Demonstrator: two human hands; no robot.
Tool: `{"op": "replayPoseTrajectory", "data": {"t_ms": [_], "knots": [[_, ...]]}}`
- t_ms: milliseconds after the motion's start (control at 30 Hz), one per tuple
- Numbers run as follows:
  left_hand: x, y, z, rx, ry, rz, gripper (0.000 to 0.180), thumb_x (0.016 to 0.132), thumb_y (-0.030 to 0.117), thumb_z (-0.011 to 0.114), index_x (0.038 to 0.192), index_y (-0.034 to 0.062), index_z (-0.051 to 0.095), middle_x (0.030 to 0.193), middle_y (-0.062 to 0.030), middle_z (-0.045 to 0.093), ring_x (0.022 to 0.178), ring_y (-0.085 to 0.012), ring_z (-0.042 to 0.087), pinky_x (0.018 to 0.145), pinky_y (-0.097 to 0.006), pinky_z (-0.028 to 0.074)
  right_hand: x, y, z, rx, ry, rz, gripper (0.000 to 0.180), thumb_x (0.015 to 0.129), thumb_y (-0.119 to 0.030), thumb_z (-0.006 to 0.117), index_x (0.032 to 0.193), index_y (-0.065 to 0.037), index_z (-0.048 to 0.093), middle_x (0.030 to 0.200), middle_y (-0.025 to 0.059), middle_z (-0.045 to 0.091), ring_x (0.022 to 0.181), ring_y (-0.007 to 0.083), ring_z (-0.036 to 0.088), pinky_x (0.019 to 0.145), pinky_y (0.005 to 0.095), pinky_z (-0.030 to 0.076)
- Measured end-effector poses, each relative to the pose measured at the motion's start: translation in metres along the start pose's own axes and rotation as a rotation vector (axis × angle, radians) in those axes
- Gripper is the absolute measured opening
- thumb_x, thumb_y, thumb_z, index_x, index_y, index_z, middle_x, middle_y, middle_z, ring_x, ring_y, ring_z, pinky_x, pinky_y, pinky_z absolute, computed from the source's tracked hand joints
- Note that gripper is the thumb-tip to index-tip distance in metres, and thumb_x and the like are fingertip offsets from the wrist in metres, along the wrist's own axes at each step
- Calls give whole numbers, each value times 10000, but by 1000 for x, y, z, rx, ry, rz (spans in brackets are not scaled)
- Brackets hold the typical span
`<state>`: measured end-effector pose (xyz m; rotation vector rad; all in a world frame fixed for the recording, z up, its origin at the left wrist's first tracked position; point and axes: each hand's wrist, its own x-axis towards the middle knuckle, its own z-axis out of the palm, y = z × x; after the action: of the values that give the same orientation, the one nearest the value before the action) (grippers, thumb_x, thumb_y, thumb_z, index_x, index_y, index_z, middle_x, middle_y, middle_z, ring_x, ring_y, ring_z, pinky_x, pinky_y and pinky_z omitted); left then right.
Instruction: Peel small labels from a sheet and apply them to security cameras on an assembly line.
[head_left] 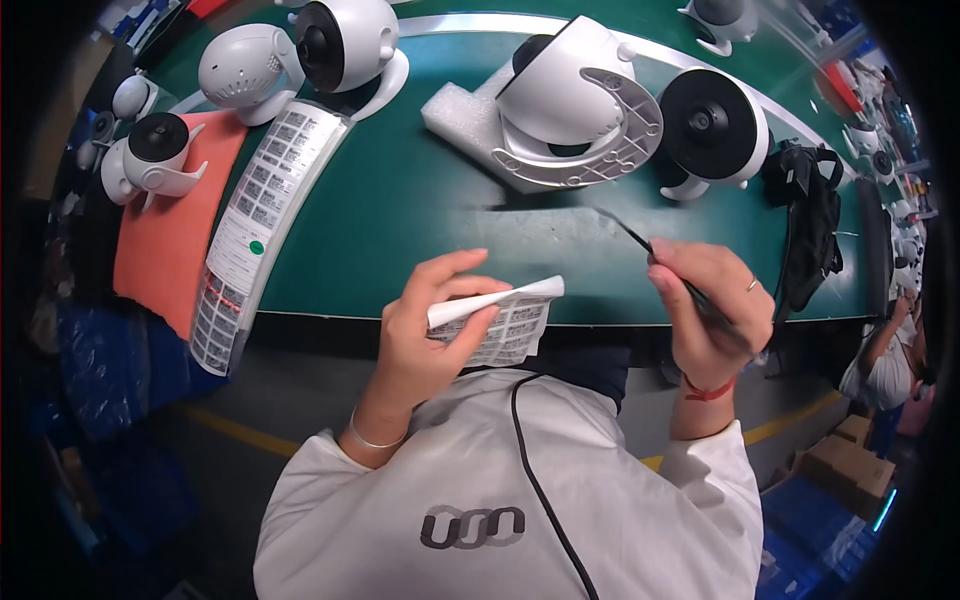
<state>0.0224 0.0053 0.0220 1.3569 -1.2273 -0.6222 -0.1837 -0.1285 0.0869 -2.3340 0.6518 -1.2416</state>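
Note:
My left hand [425,325] pinches a sheet of printed labels [515,328] near the table's front edge; its top edge is folded over toward me. A pair of dark tweezers [635,236] is gripped in my right hand [715,305], tips pointing up and left over the green mat. Beyond the tips a white camera [570,85] lies tipped over on a white foam block [465,120], its ring-shaped base toward me. Right of it stands another white camera with a black round front [708,125].
More white cameras stand at the back left [345,45]. A long label strip [262,205] and an orange sheet [180,225] lie on the left. A black strapped item [805,220] rests at the right. Another person [885,365] sits farther right, near cardboard boxes [845,465].

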Motion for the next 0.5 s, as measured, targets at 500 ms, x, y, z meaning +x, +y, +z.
{"op": "replayPoseTrajectory", "data": {"t_ms": [500], "knots": [[4, -18, -23, -139, 0, -221, 475, 812, -86, 676, 1247, -13, 500, 965, -122, 709, 886, -117, 654, 770, -248, 520, -12, 33, 80, -181, 185, -218, 273, 667, 18, 809, 920, 1, 710, 861, 129, 713, 671, 219, 675, 574, 282, 534]]}}
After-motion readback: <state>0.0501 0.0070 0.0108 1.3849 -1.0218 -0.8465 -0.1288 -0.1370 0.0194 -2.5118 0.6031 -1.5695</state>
